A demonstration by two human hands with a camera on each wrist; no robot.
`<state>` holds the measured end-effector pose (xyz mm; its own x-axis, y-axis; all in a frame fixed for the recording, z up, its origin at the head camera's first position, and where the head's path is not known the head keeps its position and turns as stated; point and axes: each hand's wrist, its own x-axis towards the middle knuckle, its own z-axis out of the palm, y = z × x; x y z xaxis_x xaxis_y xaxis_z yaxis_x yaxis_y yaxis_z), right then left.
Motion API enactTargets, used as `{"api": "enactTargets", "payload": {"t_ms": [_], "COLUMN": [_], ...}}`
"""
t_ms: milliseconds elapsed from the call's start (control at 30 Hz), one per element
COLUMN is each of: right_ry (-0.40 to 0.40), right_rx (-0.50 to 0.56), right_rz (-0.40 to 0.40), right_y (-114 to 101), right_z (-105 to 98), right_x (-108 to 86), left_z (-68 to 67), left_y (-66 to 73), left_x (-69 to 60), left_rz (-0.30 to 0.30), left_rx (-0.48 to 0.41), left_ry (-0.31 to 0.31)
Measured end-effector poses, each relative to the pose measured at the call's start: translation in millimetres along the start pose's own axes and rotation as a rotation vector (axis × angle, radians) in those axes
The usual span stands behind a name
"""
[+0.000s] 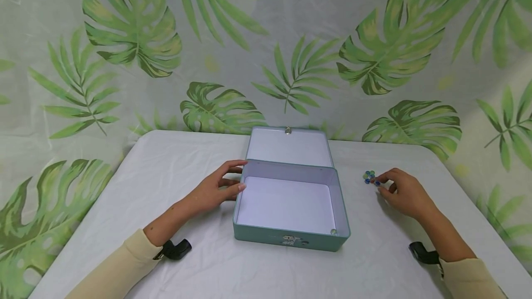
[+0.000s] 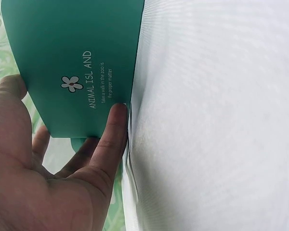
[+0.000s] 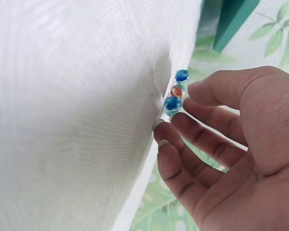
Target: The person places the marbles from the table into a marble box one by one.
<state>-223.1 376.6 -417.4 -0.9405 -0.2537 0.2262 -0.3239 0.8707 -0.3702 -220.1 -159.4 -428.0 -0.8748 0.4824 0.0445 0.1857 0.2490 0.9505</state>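
Observation:
A green tin box with a pale inside stands in the middle of the table, its hinged lid laid back. One glass marble lies in its near right corner. My left hand holds the box's left side, thumb at the rim and other fingers along the outer wall and far corner. To the right of the box, my right hand has its curved fingertips at a small cluster of glass marbles. In the right wrist view, blue marbles and an orange-streaked marble sit just beyond the fingertips; no firm pinch shows.
A white cloth covers the table. Behind it hangs a leaf-patterned backdrop. A black wrist camera is worn on the left wrist, and another black camera on the right wrist.

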Motion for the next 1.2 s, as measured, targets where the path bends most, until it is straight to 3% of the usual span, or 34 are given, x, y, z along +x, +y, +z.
{"api": "enactTargets", "payload": {"t_ms": [400,700,1200], "right_ry": [-0.075,-0.108,-0.053], "right_rx": [-0.004,0.031,0.071], "right_rz": [0.019,0.037,-0.030], "right_y": [3.5,-5.9,-24.9], "right_z": [0.7,0.1,-0.4], "right_x": [-0.3,1.2,2.2], "left_z": [0.4,0.5,0.4], "left_y": [0.4,0.9,0.1], "left_x": [-0.1,-0.3,-0.2], "left_rz": [-0.002,-0.004,-0.001], "left_rx": [0.000,0.002,-0.001], "left_ry": [0.000,0.003,-0.002]}}
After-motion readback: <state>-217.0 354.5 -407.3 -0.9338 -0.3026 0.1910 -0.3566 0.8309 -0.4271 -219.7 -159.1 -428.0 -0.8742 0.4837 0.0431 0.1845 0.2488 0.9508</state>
